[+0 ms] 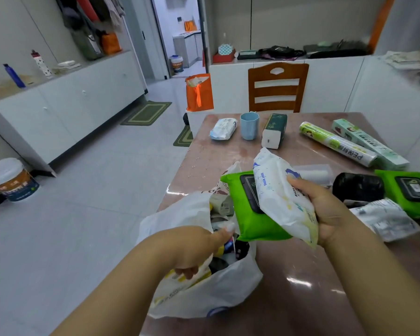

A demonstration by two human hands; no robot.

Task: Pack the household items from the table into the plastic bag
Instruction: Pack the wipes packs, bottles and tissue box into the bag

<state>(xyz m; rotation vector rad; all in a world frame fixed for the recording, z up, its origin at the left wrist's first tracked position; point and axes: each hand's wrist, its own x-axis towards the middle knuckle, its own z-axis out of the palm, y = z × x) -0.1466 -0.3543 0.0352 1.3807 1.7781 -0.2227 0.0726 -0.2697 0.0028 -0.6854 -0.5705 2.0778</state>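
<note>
- My right hand (pixel 325 209) is clamping two soft, crinkly packs together, a white wipes pack (pixel 280 190) on a green wipes pack (pixel 250 214), above the bag's mouth.
- My left hand (pixel 194 248) is pinching the thin white plastic bag (pixel 180 219) open at the glossy table (pixel 301 287) edge.

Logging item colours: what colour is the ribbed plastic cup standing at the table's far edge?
Light blue; the ribbed plastic cup shows plainly in the head view.

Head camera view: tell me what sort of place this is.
Most likely a home dining area. A wooden chair stands at a glossy table, low white cabinets line the walls, coats and bags hang above them, and a doorway opens onto what looks like a kitchen.
</note>
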